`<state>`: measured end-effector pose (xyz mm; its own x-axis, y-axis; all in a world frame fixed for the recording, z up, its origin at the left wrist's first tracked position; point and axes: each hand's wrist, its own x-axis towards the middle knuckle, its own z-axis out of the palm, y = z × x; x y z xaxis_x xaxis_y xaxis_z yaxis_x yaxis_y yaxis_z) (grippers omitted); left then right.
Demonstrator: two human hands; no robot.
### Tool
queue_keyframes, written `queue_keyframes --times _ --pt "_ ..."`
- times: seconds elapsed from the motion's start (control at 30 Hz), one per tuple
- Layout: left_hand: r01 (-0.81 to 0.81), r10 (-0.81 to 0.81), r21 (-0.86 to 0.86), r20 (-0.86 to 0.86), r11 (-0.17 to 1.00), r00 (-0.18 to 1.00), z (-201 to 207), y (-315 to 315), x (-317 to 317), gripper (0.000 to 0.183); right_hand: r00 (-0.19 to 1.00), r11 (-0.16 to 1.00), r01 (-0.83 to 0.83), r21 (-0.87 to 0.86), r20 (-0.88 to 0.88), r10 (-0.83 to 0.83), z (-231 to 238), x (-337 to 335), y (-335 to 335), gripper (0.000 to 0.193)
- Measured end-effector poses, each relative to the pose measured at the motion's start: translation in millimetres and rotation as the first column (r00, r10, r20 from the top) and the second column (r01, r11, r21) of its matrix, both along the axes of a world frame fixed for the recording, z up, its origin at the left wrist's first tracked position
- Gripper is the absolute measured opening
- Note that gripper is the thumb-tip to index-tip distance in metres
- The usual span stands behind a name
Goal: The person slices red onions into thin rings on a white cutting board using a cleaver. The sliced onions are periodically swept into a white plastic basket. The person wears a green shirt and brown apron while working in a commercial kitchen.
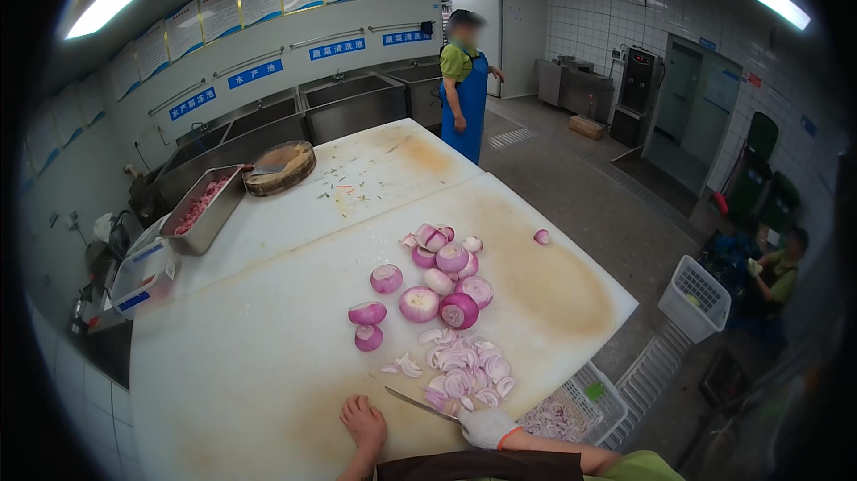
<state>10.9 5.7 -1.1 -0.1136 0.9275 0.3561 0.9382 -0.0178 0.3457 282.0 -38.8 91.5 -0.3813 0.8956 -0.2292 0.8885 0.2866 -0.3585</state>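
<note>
My right hand [489, 428], in a white glove with an orange cuff, is closed round the handle of a kitchen knife [422, 404]. The blade points left over the white cutting table, just below a pile of sliced red onion [466, 369]. My bare left hand [363, 422] rests on the table left of the knife, its fingers loosely apart and holding nothing. Beyond the slices is a heap of peeled red onions [420, 303], some halved. Two onion pieces [367, 313] sit to its left, and a small one [542, 236] lies off to the right.
A steel pan of chopped meat [203, 210], a round wooden block [280, 168] with a cleaver and a clear plastic tub [145, 277] stand at left. Below the right edge is a crate of sliced onion [555, 417]. A person in a blue apron [464, 106] stands beyond; another sits far right.
</note>
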Motion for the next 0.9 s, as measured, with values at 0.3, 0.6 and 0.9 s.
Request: queue_keyframes --times 0.3,0.6,0.9 --pt "-0.003 0.003 -0.029 0.005 1.0 1.0 2 0 1 0.035 1.0 1.0 0.002 0.011 -0.006 -0.002 -1 0 0 0.033" --pt "-0.004 0.005 -0.05 0.017 0.999 1.0 4 0 2 0.036 1.0 1.0 -0.004 -0.018 -0.019 0.004 10 0 0 0.029" --pt "-0.004 0.004 0.0 -0.009 1.0 1.0 -3 1 -1 0.035 1.0 0.999 -0.003 -0.044 -0.003 0.003 10 0 1 0.033"
